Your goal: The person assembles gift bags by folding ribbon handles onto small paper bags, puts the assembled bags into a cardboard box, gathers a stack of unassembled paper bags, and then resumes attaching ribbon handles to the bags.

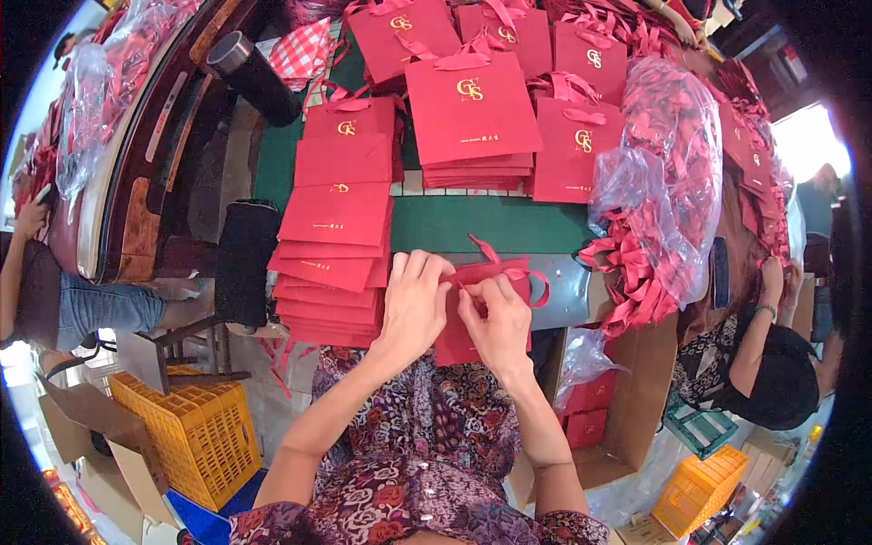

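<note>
A red paper gift bag stands between my hands at the table's near edge, close to my body. My left hand is closed over its upper left edge, with thumb and fingers bent. My right hand pinches at the bag's top, where a red ribbon loops out to the right and another end sticks up behind. My fingers partly hide the bag's mouth. Left of my left hand rises a tall overlapping stack of red gift bags.
More bags with ribbon handles are piled at the far side. A clear plastic sack of red ribbons lies to the right, above a cardboard box. A black flask stands far left; a yellow crate sits lower left. Other people work at both sides.
</note>
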Action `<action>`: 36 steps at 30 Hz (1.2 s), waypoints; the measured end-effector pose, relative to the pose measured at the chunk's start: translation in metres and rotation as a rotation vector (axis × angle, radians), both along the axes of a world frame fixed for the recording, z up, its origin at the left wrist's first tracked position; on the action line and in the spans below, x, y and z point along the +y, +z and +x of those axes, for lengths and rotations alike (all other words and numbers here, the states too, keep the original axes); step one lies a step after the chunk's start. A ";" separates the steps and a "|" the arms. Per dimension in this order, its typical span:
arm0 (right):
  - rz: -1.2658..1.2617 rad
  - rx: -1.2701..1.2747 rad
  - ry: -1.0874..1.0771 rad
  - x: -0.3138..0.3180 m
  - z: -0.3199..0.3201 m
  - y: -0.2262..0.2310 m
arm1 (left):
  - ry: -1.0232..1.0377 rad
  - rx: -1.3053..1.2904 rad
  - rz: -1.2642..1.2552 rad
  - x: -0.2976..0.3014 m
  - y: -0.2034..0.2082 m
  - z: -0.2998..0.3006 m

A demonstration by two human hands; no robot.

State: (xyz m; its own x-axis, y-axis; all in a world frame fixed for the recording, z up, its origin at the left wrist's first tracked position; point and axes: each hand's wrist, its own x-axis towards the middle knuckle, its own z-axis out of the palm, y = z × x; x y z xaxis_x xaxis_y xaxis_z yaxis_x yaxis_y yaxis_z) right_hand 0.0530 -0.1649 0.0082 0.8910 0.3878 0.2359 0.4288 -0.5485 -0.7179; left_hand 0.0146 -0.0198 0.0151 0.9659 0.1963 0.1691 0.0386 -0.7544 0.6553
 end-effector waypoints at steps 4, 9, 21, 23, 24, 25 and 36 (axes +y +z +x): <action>-0.033 -0.028 0.031 0.002 -0.002 0.004 | 0.013 -0.018 -0.069 -0.001 0.000 0.000; -0.067 0.025 0.058 0.001 -0.003 0.003 | 0.007 -0.010 -0.104 -0.005 0.004 -0.002; -0.102 0.127 -0.014 -0.006 -0.012 0.036 | 0.007 -0.008 -0.201 -0.005 0.000 -0.006; -0.082 0.096 0.065 -0.016 -0.005 0.041 | 0.013 0.009 -0.222 -0.005 -0.003 -0.007; -0.052 0.046 0.105 -0.019 0.001 0.041 | 0.014 0.006 -0.221 -0.005 -0.003 -0.007; -0.053 0.054 0.122 -0.021 0.007 0.045 | 0.003 -0.015 -0.196 -0.006 -0.002 -0.007; -0.249 0.325 0.549 -0.029 0.067 0.035 | -0.178 -0.318 0.015 -0.016 -0.011 -0.010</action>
